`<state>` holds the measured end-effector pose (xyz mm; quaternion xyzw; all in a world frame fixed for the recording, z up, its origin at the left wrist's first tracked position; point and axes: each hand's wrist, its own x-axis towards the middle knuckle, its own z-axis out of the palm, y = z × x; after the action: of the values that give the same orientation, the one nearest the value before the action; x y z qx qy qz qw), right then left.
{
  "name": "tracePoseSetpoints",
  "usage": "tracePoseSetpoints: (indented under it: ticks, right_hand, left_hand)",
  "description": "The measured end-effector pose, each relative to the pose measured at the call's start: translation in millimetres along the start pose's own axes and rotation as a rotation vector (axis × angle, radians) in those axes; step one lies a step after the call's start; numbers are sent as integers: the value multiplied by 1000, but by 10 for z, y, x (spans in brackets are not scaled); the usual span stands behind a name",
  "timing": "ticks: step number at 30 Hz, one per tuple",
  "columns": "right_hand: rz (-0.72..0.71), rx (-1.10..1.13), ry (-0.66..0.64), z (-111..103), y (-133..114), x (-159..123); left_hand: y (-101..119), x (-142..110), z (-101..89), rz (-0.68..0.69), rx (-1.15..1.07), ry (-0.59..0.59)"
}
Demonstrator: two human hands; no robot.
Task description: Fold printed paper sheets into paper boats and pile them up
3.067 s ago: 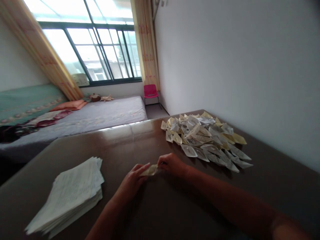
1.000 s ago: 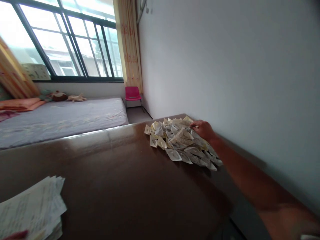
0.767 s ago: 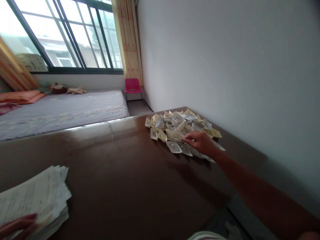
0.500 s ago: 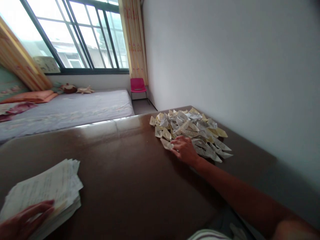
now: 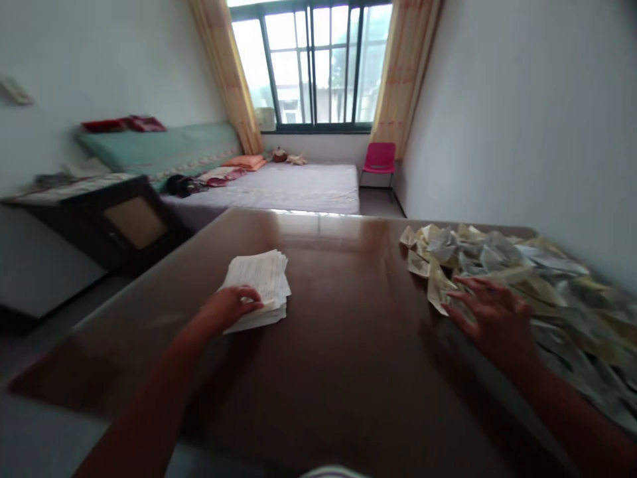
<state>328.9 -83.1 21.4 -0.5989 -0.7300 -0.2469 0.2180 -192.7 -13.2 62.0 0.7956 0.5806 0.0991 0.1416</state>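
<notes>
Person's left hand (image 5: 231,307) curled on paper stack (image 5: 256,271); cannot tell whether it pinches a sheet. Top sheet's writing illegible. Right hand (image 5: 492,320) spread at folded papers (image 5: 497,249).

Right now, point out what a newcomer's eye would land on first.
Probably the big heap of folded papers on the right of the brown table, with the right hand spread at its left side. Next comes the stack of paper sheets left of the table's middle, the left hand over it. Beyond, the bright pink chair stands near the right-hand curtain.
</notes>
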Motion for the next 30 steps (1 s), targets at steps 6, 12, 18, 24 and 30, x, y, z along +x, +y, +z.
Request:
tracePoseSetpoints:
  ticks: [6, 12, 18, 24, 30]
  right_hand:
    - [-120, 145, -29, -8, -253, 55]
    - [-262, 402, -229, -9, -769, 265]
    - [-381, 671, -479, 172, -1537, 698]
    - [-398, 910, -486, 584, -2426, 1261]
    - [-584, 1004, -505, 848, -2999, 1576]
  left_hand:
    - [-38, -17, 32, -67, -13, -42]
    - [-11, -24, 6, -46, -4, -67]
    - [-18, -33, 23, -31, -5, -33]
    - [-37, -78, 74, -33, -47, 10]
    - [-72, -145, 106, 26, -167, 43]
